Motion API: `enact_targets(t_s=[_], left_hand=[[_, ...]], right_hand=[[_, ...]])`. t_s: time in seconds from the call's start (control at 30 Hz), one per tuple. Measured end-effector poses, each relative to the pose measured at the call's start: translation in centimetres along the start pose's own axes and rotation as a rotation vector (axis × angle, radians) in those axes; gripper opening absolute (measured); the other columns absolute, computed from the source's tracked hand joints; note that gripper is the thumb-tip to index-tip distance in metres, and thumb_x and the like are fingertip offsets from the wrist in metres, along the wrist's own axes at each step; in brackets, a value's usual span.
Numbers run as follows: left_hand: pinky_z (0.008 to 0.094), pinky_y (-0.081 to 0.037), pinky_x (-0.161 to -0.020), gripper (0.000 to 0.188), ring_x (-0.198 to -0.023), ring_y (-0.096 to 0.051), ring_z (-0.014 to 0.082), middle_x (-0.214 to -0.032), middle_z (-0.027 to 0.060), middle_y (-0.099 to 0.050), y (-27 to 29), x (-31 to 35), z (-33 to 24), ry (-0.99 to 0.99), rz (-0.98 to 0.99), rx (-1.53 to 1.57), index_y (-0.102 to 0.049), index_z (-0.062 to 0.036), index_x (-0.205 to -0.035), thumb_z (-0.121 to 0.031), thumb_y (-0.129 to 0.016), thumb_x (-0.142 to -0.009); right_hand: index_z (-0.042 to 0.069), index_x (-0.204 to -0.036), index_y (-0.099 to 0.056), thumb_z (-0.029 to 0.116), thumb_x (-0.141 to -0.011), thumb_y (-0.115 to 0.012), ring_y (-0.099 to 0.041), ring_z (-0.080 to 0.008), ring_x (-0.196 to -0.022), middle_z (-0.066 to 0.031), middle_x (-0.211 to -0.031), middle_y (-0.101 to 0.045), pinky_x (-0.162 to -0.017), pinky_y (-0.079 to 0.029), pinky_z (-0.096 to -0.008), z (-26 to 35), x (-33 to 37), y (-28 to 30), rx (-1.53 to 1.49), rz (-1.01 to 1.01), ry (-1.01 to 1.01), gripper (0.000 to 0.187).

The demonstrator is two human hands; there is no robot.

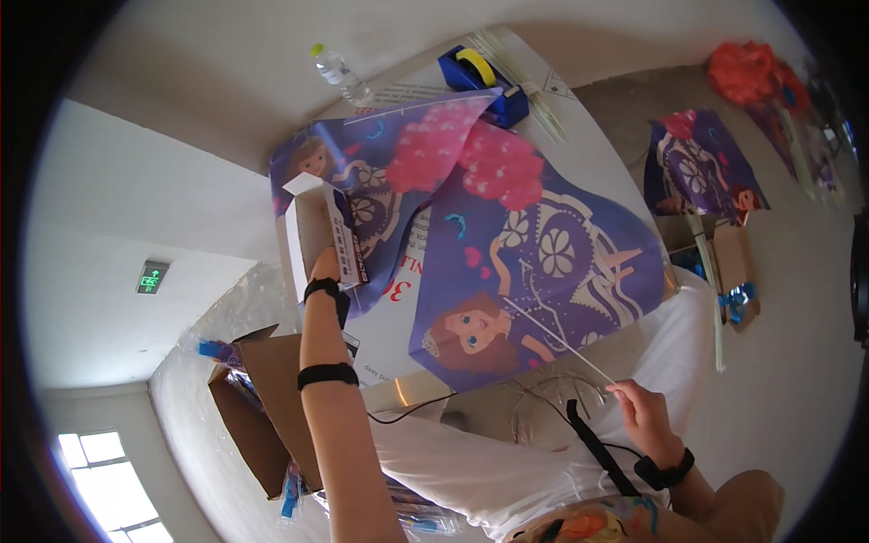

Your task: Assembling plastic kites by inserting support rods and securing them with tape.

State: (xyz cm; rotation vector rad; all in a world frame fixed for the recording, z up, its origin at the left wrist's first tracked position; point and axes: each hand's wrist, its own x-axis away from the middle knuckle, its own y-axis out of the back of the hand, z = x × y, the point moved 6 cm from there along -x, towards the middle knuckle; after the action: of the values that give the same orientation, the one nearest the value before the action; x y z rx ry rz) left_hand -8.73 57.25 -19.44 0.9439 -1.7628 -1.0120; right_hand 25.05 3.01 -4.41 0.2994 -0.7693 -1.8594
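Observation:
My left hand reaches into a small open white cardboard box; its fingers are hidden inside. That box stands on a purple printed sheet with a cartoon princess and pink flowers. A second, similar purple sheet lies spread out to the right, partly overlapping the first. In my right hand, closed in a pinch, is one end of a thin white rod. The rod slants up and left, its far end over the right-hand sheet's printed figure.
A blue tape dispenser, a bundle of pale rods and a water bottle stand at the back. Brown cartons are at the lower left. Another printed sheet lies to the right, near red material.

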Motion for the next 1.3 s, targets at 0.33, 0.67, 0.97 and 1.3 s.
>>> enact_targets(t_s=[0.33, 0.67, 0.97, 1.3], left_hand=[[0.0483, -0.050, -0.081, 0.026, -0.093, -0.063, 0.0447, -0.092, 0.0298, -0.065, 2.6, 1.6, -1.2, -0.058, -0.019, -0.088, -0.068, 0.0046, -0.092, -0.019, -0.060, -0.083], [0.0424, -0.054, -0.069, 0.015, -0.079, -0.068, 0.0369, -0.084, 0.0216, -0.069, 9.4, 7.9, -5.0, 0.052, -0.315, -0.152, -0.072, -0.0027, -0.084, -0.011, -0.060, -0.079], [0.0262, -0.053, -0.066, 0.020, -0.085, -0.068, 0.0180, -0.093, 0.0096, -0.070, 6.5, 32.1, -19.1, -0.098, -0.270, 1.294, -0.065, 0.0018, -0.108, -0.010, -0.059, -0.094], [0.0280, -0.051, -0.067, 0.018, -0.089, -0.063, 0.0189, -0.094, 0.0099, -0.067, -0.6, 40.9, -22.2, -0.207, -0.105, 2.119, -0.065, -0.0022, -0.106, -0.015, -0.058, -0.095]], right_hand=[[0.005, -0.102, -0.059, 0.005, -0.091, -0.057, -0.066, -0.0311, -0.069, -0.0126, -0.084, -0.068, -0.055, -0.051, -0.0347, 0.8, -0.7, -0.1, 0.006, 0.009, 0.053, 0.011], [0.004, -0.100, -0.058, 0.007, -0.093, -0.056, -0.065, -0.0312, -0.067, -0.0128, -0.080, -0.067, -0.055, -0.050, -0.0350, 2.2, 0.9, 0.1, 0.001, 0.000, 0.093, 0.008], [0.004, -0.097, -0.057, 0.002, -0.091, -0.055, -0.056, -0.0312, -0.057, -0.0142, -0.073, -0.059, -0.050, -0.043, -0.0351, 4.7, 2.4, 0.5, -0.120, -0.001, 0.304, 0.006], [0.003, -0.095, -0.058, -0.001, -0.088, -0.058, -0.056, -0.0275, -0.057, -0.0129, -0.073, -0.058, -0.050, -0.043, -0.0325, 4.6, 6.0, 1.1, -0.081, 0.028, 0.352, 0.008]])
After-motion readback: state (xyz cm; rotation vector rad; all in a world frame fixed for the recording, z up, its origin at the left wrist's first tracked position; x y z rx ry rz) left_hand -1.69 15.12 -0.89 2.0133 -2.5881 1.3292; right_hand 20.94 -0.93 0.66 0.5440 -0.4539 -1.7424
